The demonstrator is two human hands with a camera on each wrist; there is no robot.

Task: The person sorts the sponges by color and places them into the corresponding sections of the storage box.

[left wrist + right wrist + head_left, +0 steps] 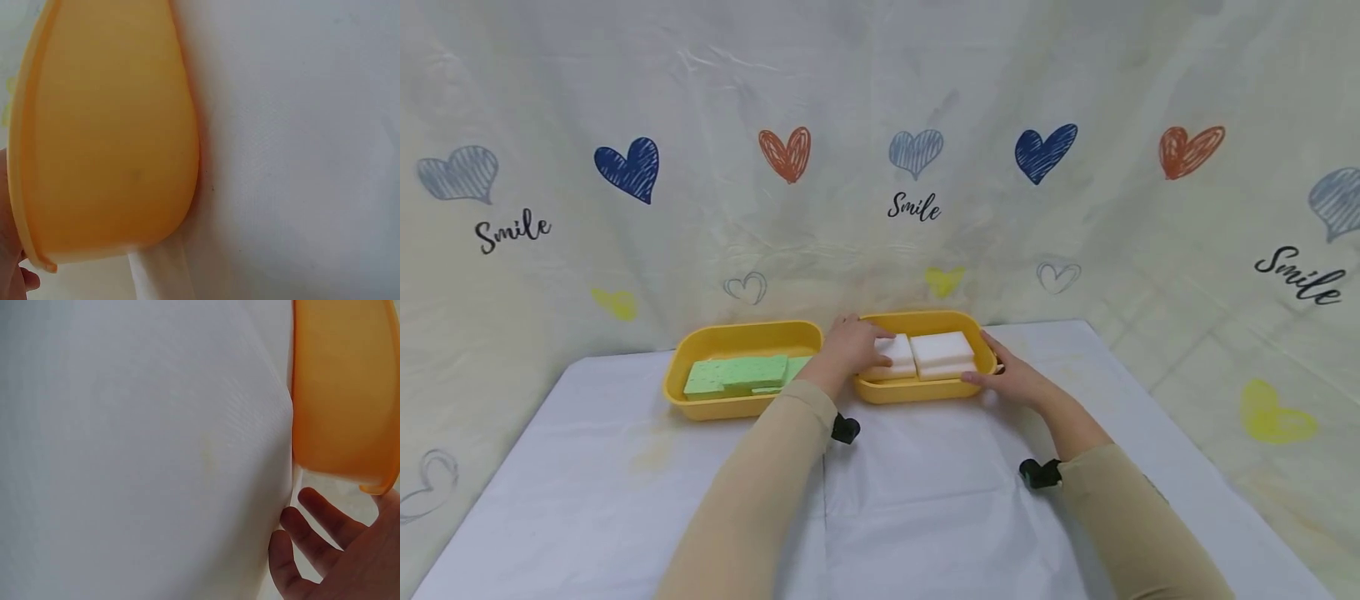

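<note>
Two yellow plastic trays stand side by side at the back of the table. My left hand (850,348) holds the left end of the right-hand tray (917,391), with its thumb and a finger reaching in over the rim beside the white sponge-like blocks (942,350). At the opposite end, my right hand (1017,377) holds the corner, thumb at the front wall. In the right wrist view several fingers (319,540) spread below the tray's end (344,394). Only a sliver of the left hand (9,250) shows at the rim in the left wrist view.
The left-hand tray (737,330) contains green speckled sponge-like blocks (748,373), partly behind my left forearm. A white cloth (925,508) covers the table. Behind it hangs a pale sheet (850,67) printed with hearts and "Smile".
</note>
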